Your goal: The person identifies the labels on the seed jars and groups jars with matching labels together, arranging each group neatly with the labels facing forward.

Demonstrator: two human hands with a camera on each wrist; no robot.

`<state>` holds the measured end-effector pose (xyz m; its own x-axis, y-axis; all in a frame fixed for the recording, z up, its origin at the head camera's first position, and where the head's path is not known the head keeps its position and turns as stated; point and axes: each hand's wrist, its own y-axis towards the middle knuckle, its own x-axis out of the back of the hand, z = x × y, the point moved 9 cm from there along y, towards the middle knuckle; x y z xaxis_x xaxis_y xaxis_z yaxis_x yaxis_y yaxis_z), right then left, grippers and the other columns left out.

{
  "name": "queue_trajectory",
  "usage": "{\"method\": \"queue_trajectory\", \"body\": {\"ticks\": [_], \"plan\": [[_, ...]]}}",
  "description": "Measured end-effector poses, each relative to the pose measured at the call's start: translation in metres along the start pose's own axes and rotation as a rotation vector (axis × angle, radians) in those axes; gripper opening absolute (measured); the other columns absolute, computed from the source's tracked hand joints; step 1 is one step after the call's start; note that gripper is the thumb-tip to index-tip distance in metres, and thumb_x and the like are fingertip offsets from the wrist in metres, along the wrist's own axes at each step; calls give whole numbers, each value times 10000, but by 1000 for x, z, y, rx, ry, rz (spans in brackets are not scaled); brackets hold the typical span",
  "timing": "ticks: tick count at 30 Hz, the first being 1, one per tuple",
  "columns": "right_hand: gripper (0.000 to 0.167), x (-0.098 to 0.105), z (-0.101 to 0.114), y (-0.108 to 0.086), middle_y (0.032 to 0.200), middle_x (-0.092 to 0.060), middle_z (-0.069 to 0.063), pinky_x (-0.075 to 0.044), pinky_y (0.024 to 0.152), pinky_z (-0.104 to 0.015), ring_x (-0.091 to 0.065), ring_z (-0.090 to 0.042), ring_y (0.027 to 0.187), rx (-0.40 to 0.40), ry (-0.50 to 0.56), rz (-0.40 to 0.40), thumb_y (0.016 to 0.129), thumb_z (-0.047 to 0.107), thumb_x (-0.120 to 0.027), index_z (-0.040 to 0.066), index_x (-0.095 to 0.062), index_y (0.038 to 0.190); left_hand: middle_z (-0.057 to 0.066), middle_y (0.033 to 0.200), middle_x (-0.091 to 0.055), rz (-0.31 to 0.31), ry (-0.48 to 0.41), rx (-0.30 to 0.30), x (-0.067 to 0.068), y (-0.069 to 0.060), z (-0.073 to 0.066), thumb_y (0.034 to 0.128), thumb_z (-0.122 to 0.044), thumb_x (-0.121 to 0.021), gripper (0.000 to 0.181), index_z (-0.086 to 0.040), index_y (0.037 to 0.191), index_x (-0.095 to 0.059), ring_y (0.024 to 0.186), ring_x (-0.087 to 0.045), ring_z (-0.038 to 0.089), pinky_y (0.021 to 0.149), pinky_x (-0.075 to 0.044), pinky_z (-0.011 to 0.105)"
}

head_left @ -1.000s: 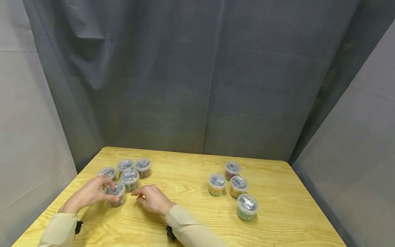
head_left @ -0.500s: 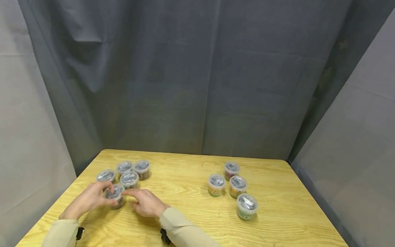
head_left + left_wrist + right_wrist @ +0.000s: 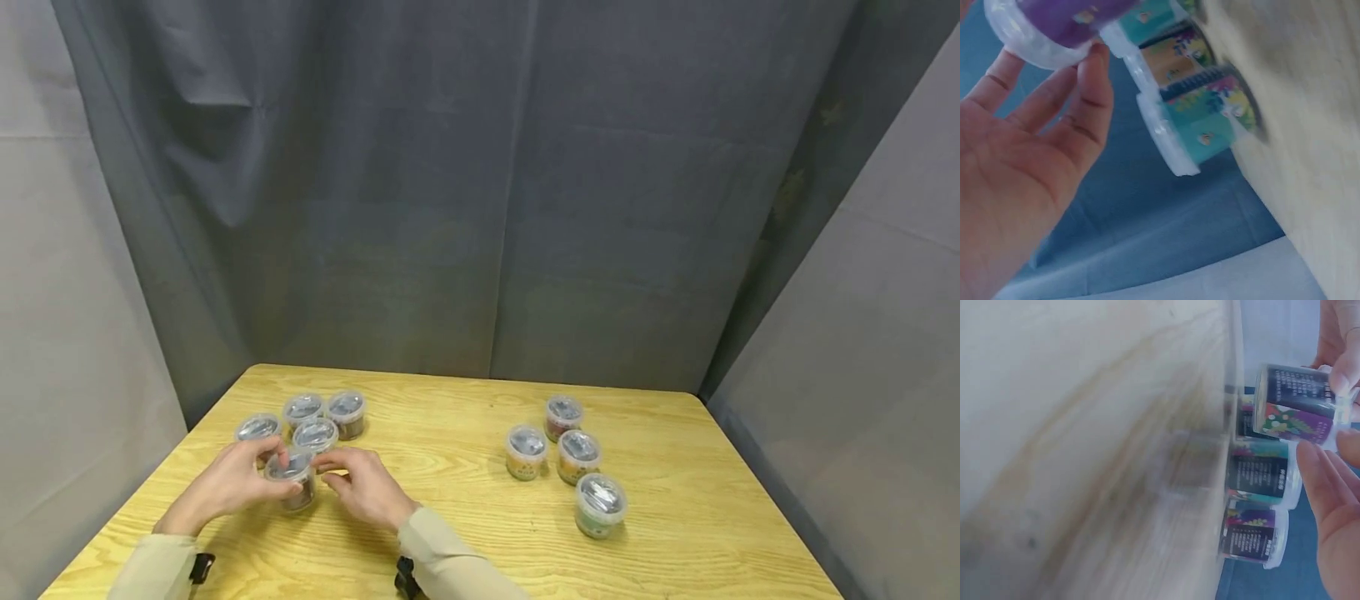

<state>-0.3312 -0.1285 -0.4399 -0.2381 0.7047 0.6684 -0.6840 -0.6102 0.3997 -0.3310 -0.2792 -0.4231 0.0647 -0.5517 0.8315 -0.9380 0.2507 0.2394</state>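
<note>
Pinching the purple tub (image 3: 1063, 28) near its lid, my left grip (image 3: 225, 485) is left of that tub on the desk (image 3: 450, 542) feed; four lidded tubs (image 3: 315, 432) cluster beyond it. Just right of it, my right grip (image 3: 367, 490) is loosely spread, contact unclear. Four more tubs (image 3: 579, 453) stand well right of it.
</note>
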Motion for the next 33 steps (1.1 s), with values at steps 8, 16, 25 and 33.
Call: {"method": "queue_trajectory", "body": {"ticks": [8,16,25,33], "plan": [[213,32,-4,-5,1156,-665,-22,-527,819,-102,-664,-128,1077,-21,117,-126,953,185,-637,113,-636,1153,-31,769,-525,-17,-51,-80,-4,12,-27,741,-504,-820,354,-270,850,-577,665,-450,116,531,-352,232],[316,52,-16,-20,1185,-576,-32,-540,851,-155,-642,-232,1114,-4,86,-48,960,276,-612,146,-643,1247,-78,920,-624,-23,-122,-91,-20,27,-46,746,-512,-816,371,-253,927,-621,758,-546,111,645,-476,239],[273,90,-34,-33,1259,-600,-22,-553,887,-210,-629,-197,1146,-44,132,-104,941,272,-646,162,-658,1191,-62,1047,-680,-121,-255,-155,-36,49,-76,767,-451,-823,358,-264,1009,-638,960,-643,199,821,-552,459],[205,111,-47,-40,1246,-629,-14,-521,978,-254,-622,-195,1186,-115,260,-123,923,215,-674,162,-646,1119,-49,1088,-671,-135,-357,-196,-53,62,-94,832,-390,-783,310,-261,1075,-640,1010,-631,174,881,-533,486]]}}
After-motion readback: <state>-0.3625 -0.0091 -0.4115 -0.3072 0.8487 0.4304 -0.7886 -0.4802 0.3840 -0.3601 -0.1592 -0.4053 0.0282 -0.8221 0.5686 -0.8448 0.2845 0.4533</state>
